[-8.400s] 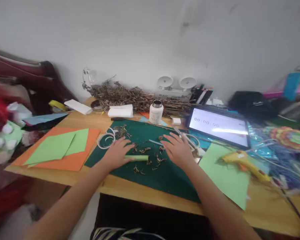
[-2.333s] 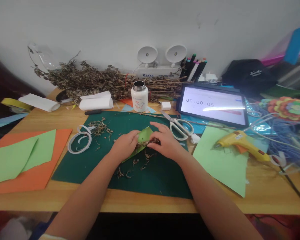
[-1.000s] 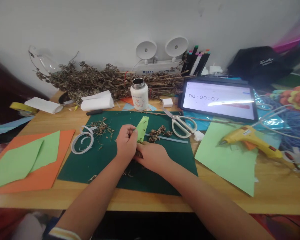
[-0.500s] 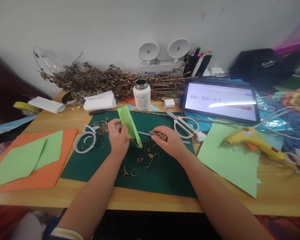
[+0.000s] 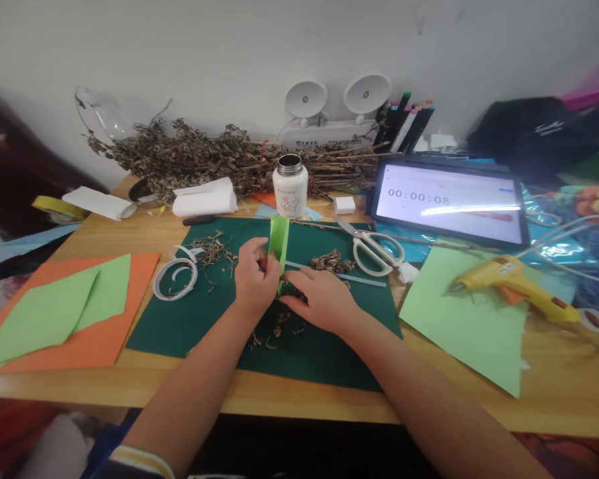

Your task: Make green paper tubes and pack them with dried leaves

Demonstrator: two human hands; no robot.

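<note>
Pinched in the grip of the left hand (image 5: 257, 279) is a narrow piece of green paper (image 5: 279, 238), over the green mat (image 5: 329, 362), about midway between the left and right edges of the worktop (image 5: 94, 386). On my feed, the right hand (image 5: 327, 298) curves in just beside the paper's lower end, thumb and fingers apart around dark dried bits (image 5: 291, 289) (I cannot tell whether that grip has hold of them). Beyond it I see a clump of dried leaves (image 5: 331, 261) close by a pale blue strip (image 5: 367, 280), with scissors (image 5: 359, 234) to their right. Toward the back edge an open white bottle (image 5: 290, 189) stands upright; toward the right edge a yellow glue gun (image 5: 514, 279) lies on a light green sheet (image 5: 459, 332).
</note>
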